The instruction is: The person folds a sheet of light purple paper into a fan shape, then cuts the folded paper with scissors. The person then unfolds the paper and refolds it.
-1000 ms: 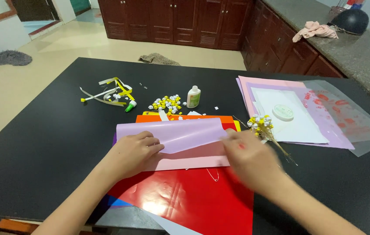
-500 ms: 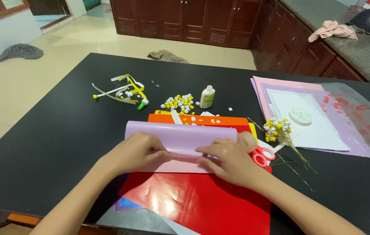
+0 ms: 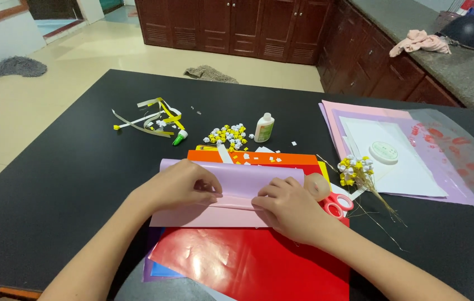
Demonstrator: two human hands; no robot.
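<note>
A lilac paper sheet (image 3: pixel 248 177) lies folded over a pink sheet (image 3: pixel 203 216) on a stack of red and orange papers (image 3: pixel 259 262) on the black table (image 3: pixel 64 184). My left hand (image 3: pixel 178 184) presses on the lilac sheet's left part, fingertips pinching its folded edge. My right hand (image 3: pixel 287 207) presses the fold from the right, fingers flat on the paper. Red-handled scissors (image 3: pixel 337 204) lie just right of my right hand.
Behind the stack sit a pile of small yellow and white paper flowers (image 3: pixel 227 135), a glue bottle (image 3: pixel 265 127), paper strips (image 3: pixel 150 118) and a green cap (image 3: pixel 179 137). To the right lie a flower sprig (image 3: pixel 359 173), pastel sheets (image 3: pixel 393 156) with a tape roll (image 3: pixel 384 151), and clear film (image 3: pixel 460 156).
My right hand came in from the right edge onto the lilac sheet, and both hands now press its fold together near the middle. The camera view shifted slightly.
</note>
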